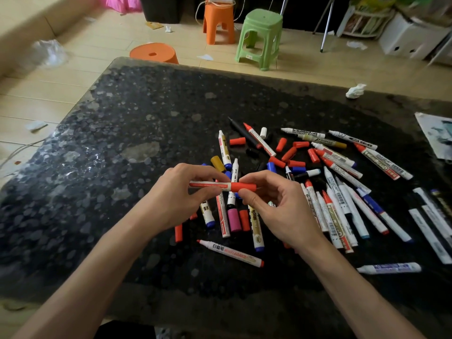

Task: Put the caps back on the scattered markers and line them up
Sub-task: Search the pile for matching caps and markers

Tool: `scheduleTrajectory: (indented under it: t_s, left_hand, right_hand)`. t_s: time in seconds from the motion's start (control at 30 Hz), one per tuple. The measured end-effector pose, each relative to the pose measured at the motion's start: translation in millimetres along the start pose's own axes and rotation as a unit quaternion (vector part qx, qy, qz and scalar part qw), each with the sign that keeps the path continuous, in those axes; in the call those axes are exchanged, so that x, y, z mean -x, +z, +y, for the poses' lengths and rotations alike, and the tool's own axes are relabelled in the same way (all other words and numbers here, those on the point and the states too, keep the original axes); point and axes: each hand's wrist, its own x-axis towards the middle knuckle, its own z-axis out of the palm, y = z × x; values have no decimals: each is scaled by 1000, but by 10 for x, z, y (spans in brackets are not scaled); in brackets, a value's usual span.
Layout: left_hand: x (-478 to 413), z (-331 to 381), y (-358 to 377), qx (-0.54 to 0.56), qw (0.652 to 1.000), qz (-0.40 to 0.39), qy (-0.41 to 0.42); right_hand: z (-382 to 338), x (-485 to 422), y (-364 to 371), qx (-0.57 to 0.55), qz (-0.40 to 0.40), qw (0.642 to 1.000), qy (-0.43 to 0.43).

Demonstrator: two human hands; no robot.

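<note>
**Forearms in, red cap going onto a red marker**

Bare forearms point(97, 265) reach up from the bottom edge of my view and meet over the near half of the black speckled stone table point(146, 106). My read is that the capping step is in hand. The left hand point(171, 199) grips the white barrel of a red-labelled whiteboard marker point(208, 185), held level above the pile. The right hand point(276, 209) pinches a red plastic cap point(243, 187) between thumb and forefinger at the barrel's right end. Cap and barrel are touching and in line, but I cannot tell whether the cap is fully seated.

Next I would want a firm push along the barrel's axis, then a bare patch of table to start the row — none is laid out yet.

Just below the hands lies an uncapped white marker with a red tip point(230, 253). Further out, loose red caps point(237, 141) sit among the strewn barrels, and a fan of uncapped white markers point(342, 216) spreads to the right. Much remains to do.

Beyond the pile a crumpled white tissue point(355, 91) rests near the far edge, and past the table stands a green plastic stool point(260, 37).
</note>
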Motion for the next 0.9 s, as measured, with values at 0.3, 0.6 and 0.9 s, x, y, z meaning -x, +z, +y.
scheduleTrajectory:
  t_s: [0.3, 0.6, 0.9]
  left_hand:
    - [33, -24, -58, 11, 1000, 3, -7]
    - [22, -42, -97, 5, 1000, 20, -19]
    - [6, -52, -72, 7, 999, 38, -36]
  right_hand:
    - [-27, -26, -93, -3, 10, 1000, 11]
    - [-19, -71, -255, -3, 40, 999, 3]
    - [208, -16, -195, 346, -50, 936, -40]
